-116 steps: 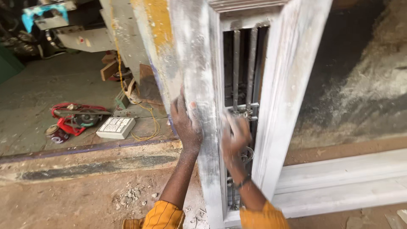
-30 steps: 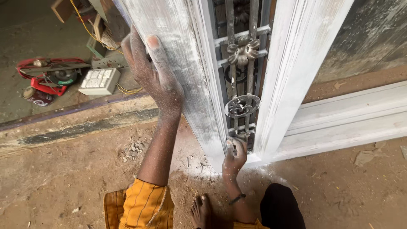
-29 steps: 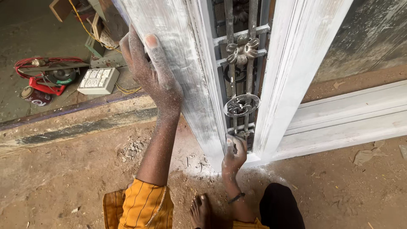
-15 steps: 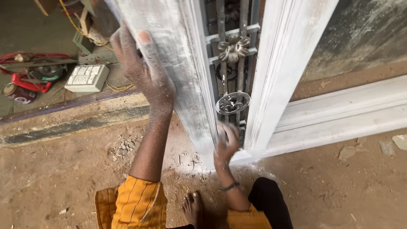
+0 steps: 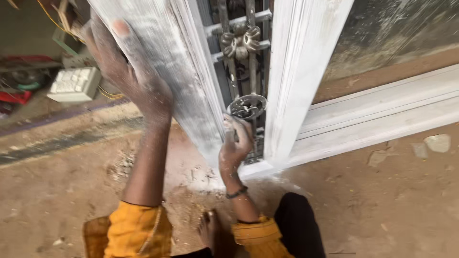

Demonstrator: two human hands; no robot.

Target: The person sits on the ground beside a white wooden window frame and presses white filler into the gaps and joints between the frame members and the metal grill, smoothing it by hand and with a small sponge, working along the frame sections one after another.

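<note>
1. Head view, centre of frame: a white-primed wooden frame point(image 5: 191, 91) stands on the dirt floor, its left post point(image 5: 162, 62) leaning toward the upper left and its right post point(image 5: 301, 71) upright, dusted with white powder.
2. Left hand point(image 5: 129, 71), upper left of frame: laid flat against the outer face of the left post, fingers spread upward, palm pressing on the wood; nothing gripped.
3. Right hand point(image 5: 236, 143), centre: fingers curled at the foot of the left post's inner edge, just under a round metal scroll point(image 5: 247, 106) of the grille point(image 5: 241, 57). Whether it pinches something small cannot be told; the hand is blurred.
4. Grille bars run between the two posts, with a flower-shaped ornament point(image 5: 241, 42) above the scroll.
5. Lower right: a white moulded rail point(image 5: 382, 110) runs off from the right post along the ground.
6. Far left: a white switch box point(image 5: 74, 85) and red tools point(image 5: 14, 95) lie on the floor, well apart from the hands.
7. Bottom: yellow sleeves point(image 5: 138, 231) and a bare foot point(image 5: 210, 231).
</note>
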